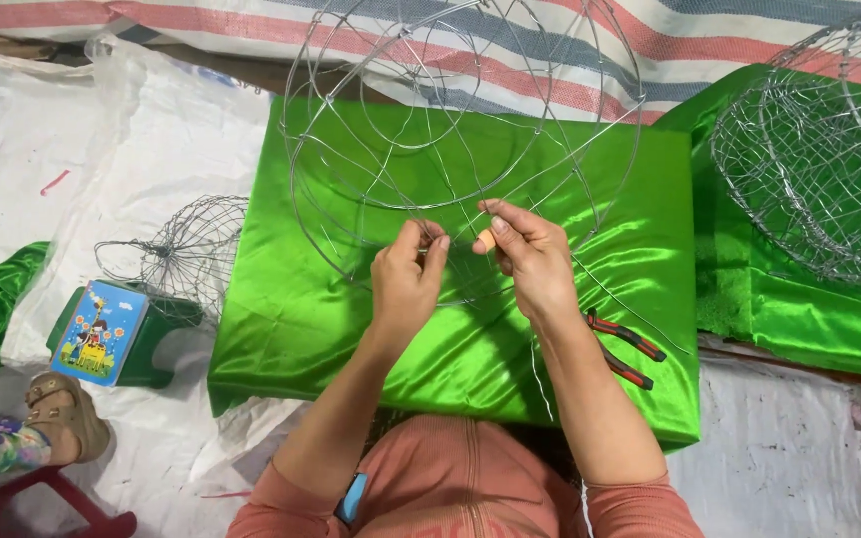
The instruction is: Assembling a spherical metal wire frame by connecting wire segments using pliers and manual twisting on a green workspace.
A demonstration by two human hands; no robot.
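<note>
Nearest me are my own forearms in salmon sleeves, reaching out over the counter [291, 329] draped in shiny green cloth. My left hand [406, 284] has its fingers [434, 257] pinched shut on the near rim of the wire frame [460, 130], a round cage of hoops and spokes. My right hand [530, 259] is closed too, its fingers nipping a thin wire beside that same spot; one fingertip wears a tan cap. The frame stands tilted on its near edge, its open rings facing me and its axis running away toward the far striped tarp [650, 40]. Red-handled pliers [625, 349] lie just right of my right wrist. A finished wire basket [819, 149] sits far right, a smaller one [186, 254] on the left.
</note>
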